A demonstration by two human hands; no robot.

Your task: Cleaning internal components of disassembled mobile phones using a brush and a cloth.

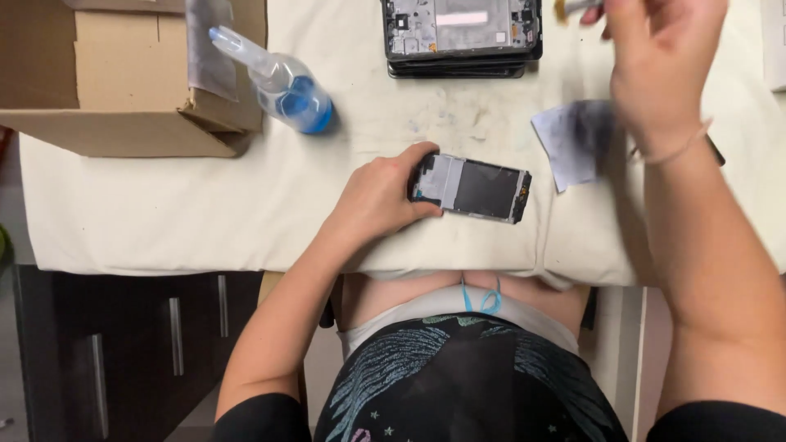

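My left hand point(378, 199) grips the left end of a dark phone frame point(479, 189) that lies flat on the white cloth-covered table point(164, 213). My right hand point(659, 57) is raised and blurred at the top right, fingers closed around a small tool with a yellowish tip point(566, 7). Below that hand lies a stained white wipe point(573, 143). A stack of similar phone frames point(461, 37) sits at the table's far edge.
A clear squeeze bottle of blue liquid point(282, 82) lies tilted against an open cardboard box point(123, 78) at the far left. The table's near edge runs just above my lap. A dark cabinet point(123, 344) stands lower left.
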